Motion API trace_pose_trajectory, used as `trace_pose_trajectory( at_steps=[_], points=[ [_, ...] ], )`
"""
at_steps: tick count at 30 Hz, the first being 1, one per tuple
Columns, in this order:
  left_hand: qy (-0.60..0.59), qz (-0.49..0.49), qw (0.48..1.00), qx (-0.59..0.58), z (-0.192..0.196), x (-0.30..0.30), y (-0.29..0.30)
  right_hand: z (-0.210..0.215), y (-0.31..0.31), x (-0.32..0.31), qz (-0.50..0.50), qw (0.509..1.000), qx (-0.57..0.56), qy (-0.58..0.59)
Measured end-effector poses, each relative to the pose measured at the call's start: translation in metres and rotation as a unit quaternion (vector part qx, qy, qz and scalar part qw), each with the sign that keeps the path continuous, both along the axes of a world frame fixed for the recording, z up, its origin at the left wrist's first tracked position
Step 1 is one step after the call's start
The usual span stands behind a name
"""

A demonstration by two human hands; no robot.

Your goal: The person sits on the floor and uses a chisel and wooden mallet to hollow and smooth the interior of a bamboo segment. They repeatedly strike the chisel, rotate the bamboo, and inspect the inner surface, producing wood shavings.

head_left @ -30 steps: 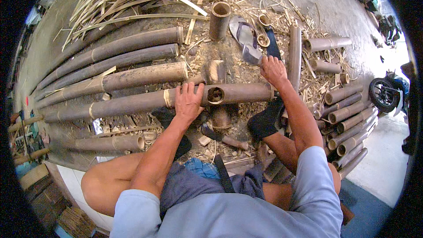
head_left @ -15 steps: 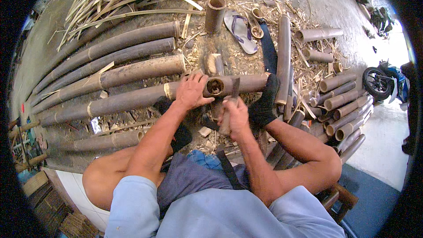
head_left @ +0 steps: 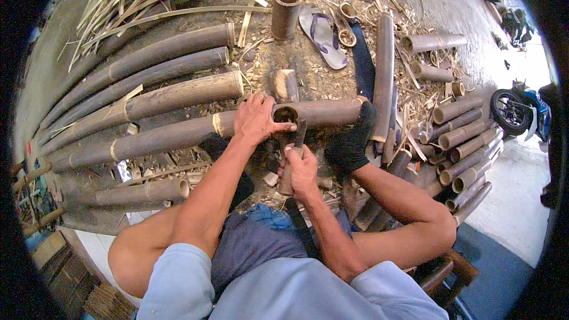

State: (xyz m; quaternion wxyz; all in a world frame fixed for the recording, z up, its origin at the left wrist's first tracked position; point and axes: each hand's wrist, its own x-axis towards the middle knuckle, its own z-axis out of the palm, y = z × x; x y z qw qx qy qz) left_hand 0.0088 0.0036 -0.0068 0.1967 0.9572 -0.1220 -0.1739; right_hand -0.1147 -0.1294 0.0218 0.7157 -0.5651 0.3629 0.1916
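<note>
A long brown bamboo pole (head_left: 166, 136) lies crosswise in front of me, with a round hole (head_left: 287, 113) cut into its upper side. Wrapped over the pole just left of this hole, my left hand (head_left: 256, 120) grips it, the thumb reaching to the hole's near rim. My right hand (head_left: 301, 168) is closed round the wooden handle of a knife (head_left: 301, 133). Its dark blade points up and stands at the hole's near right edge, close to my left thumb. My black-covered foot (head_left: 349, 142) is against the pole's right end.
More bamboo poles (head_left: 172, 92) lie at the left, below a heap of pale strips (head_left: 154, 0). An upright bamboo tube (head_left: 285, 15) and a flip-flop (head_left: 323, 38) are beyond the pole. Cut tubes (head_left: 462, 136) are stacked at the right, near a wheel (head_left: 510, 111). Chips litter the floor.
The knife has moved left and down, its blade now at the hole's edge. My left thumb has shifted onto the hole's near rim, close to the blade.
</note>
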Motion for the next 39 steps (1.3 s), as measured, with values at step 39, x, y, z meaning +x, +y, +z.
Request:
trace_pose_trajectory(
  at_steps=[39],
  points=[
    [-0.019,-0.076,0.997,-0.014,0.001,-0.010,0.040,0.020,-0.068,0.043,0.556,0.809,-0.186,-0.051]
  ],
)
